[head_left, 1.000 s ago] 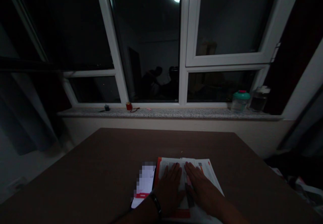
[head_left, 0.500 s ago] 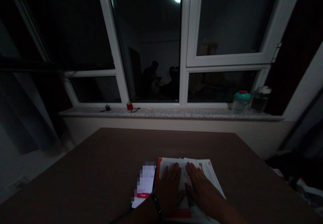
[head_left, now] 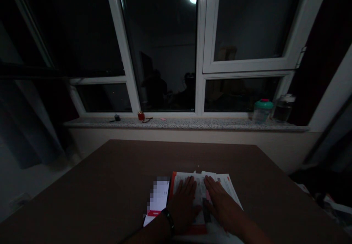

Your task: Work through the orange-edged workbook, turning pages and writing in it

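In the head view, the person's left hand [head_left: 183, 209], with a black band [head_left: 168, 220] around its wrist, and right hand [head_left: 222, 203] both lie palm down at about 6 o'clock of the frame. Each grip is apart, its fingers spread flat and clamped on nothing. Under them lies an open paperback book [head_left: 227, 187] with white printed pages and a red-orange edge, flat on a dark brown wooden worktop [head_left: 110, 174]. The fingertips of the two hands nearly meet over the middle of the book. As things lie, the book is open and pressed flat, no page stands lifted, and neither hand holds a pen or other tool. A narrow dark strip [head_left: 206, 209] lies on the pages between the hands, too dim to identify. At 9 o'clock from the book, just beside its edge, is a flat white rectangle [head_left: 158, 200] with a red band, its surface pixelated. Beyond the worktop runs a speckled granite windowsill [head_left: 178, 123]. At 1 o'clock from the book, a clear jar with a teal lid [head_left: 262, 111] stands beside a glass jar with a pale lid [head_left: 283, 108]. At 11 o'clock sits a small red cylinder [head_left: 141, 116].
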Demonstrator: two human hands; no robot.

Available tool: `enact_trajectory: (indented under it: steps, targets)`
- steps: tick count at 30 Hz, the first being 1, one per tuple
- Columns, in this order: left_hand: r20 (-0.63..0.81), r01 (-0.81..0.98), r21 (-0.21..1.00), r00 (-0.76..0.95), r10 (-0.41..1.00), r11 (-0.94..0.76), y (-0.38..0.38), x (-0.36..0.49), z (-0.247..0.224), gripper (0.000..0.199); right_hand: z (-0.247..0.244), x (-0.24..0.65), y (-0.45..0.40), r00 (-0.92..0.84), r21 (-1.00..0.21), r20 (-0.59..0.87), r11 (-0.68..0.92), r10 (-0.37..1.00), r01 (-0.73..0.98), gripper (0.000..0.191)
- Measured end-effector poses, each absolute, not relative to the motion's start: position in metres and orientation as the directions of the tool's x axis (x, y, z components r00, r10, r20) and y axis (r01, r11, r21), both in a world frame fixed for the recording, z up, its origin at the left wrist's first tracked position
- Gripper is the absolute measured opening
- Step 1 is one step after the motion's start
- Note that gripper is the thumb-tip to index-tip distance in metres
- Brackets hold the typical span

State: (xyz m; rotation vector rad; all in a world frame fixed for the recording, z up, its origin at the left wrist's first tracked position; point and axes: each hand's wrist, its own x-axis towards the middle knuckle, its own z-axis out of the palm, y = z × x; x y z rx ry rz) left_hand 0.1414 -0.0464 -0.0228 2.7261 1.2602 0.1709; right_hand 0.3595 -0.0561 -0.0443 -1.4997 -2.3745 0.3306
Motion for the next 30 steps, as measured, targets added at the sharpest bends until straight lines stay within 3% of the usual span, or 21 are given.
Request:
enact_trajectory:
  steps: [30]
  targets:
    - [0.113, 0.732, 0.169, 0.651, 0.75, -0.66, -0.037, 0.134, -0.031, 0.064, -0.042, 0.374, -0.052, -0.43, -0.388, 0.087, 0.429, 0.898, 0.816, 0.067]
